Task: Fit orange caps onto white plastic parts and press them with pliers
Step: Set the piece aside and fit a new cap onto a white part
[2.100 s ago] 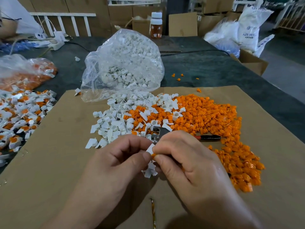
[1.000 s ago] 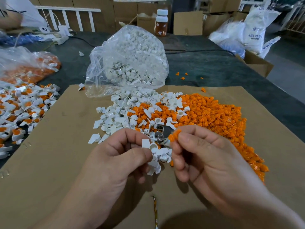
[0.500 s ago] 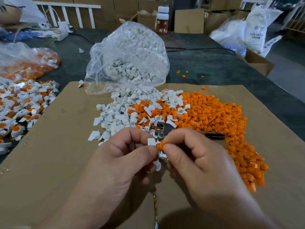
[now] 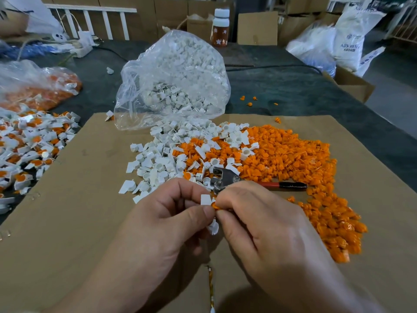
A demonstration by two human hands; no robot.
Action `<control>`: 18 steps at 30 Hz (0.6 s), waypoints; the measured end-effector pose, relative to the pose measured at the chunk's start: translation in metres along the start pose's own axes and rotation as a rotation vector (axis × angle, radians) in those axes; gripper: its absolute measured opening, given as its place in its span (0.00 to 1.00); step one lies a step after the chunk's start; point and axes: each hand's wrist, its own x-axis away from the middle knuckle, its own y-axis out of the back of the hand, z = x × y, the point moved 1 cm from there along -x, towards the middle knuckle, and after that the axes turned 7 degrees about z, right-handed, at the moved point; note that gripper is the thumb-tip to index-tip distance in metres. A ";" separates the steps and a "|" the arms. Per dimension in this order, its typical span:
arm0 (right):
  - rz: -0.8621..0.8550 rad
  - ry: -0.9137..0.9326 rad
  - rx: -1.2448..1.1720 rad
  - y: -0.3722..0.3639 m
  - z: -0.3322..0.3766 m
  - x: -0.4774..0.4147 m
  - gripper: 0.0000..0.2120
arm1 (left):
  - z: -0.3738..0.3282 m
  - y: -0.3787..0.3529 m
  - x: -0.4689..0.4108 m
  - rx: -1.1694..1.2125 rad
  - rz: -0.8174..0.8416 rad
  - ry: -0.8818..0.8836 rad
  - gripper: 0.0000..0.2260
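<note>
Right hand (image 4: 266, 224) closed in; its pinched orange cap (image 4: 214, 206) meets left hand (image 4: 171, 222)'s pinched white part (image 4: 205, 199). Seat square; pliers (image 4: 225, 178) just beyond.

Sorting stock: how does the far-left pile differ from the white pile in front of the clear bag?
The far-left pile holds white parts with orange caps fitted; the white pile holds bare parts with empty sockets. The far-left pile lies mostly off the cardboard, on the dark table; the white pile lies on the cardboard, merging into the loose orange caps. Both are loose heaps of the same white parts.
</note>
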 end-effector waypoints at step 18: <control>0.197 -0.386 -0.895 0.003 -0.011 -0.001 0.05 | -0.008 -0.002 0.006 -0.061 0.071 -0.089 0.08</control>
